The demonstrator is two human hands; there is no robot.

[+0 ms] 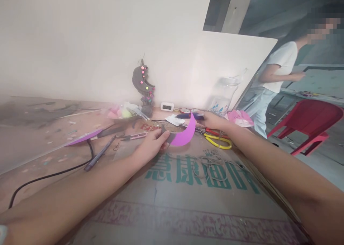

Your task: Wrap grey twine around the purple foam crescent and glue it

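Between the thumb and fingers of my left hand (158, 139) is a purple paper crescent (184, 135). Its left end looks dark grey, and its free tip points up and to the right. Farther back, my right hand (205, 118) is closed around a dark blue tool (189, 116), whose kind I cannot make out. Just below that hand lie yellow-handled scissors (219, 141) and a red-handled tool (213, 132). A utility knife (134, 135) rests left of my left hand. Against the wall hangs a dark crescent ornament (141, 81) with coloured pompoms.
Printed cardboard (172, 202) covers the tabletop, with loose grey string (209, 169) on it. A pen (100, 153) and a black cable (51, 175) lie left. Behind stand a small white clock (167, 106) and a clear jar (224, 94). Right: a person (279, 72) and a red chair (309, 119).
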